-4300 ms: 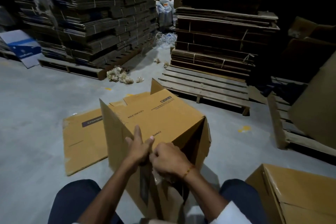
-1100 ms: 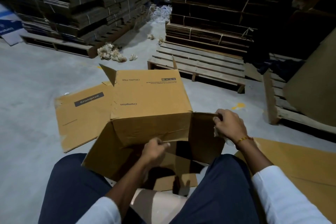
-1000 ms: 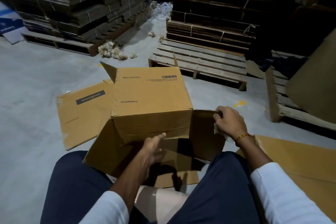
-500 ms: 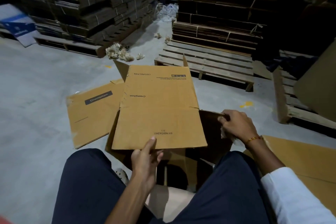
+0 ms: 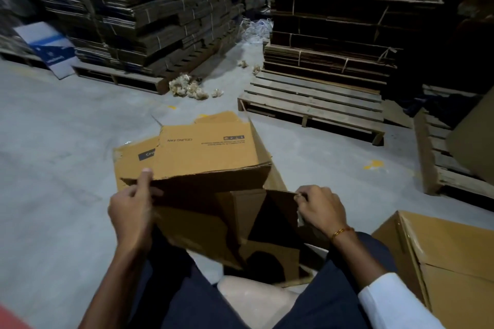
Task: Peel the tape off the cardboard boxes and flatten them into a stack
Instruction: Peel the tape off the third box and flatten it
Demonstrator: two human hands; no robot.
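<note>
Brown cardboard, the open box (image 5: 208,157) lies on its side on the grey floor (image 5: 53,168) between the person's knees, its flaps splayed toward them. The left hand (image 5: 132,215) pinches the box's upper left edge, thumb on top and fingers curled beneath. The right hand (image 5: 320,208) grips the box's right flap, fingers curled over its rim with a scrap of tape (image 5: 300,219) beneath the palm. A flattened carton (image 5: 131,160) lies under the box's far left side. Another box (image 5: 441,256) sits right of it; a wooden pallet (image 5: 312,104) lies beyond.
</note>
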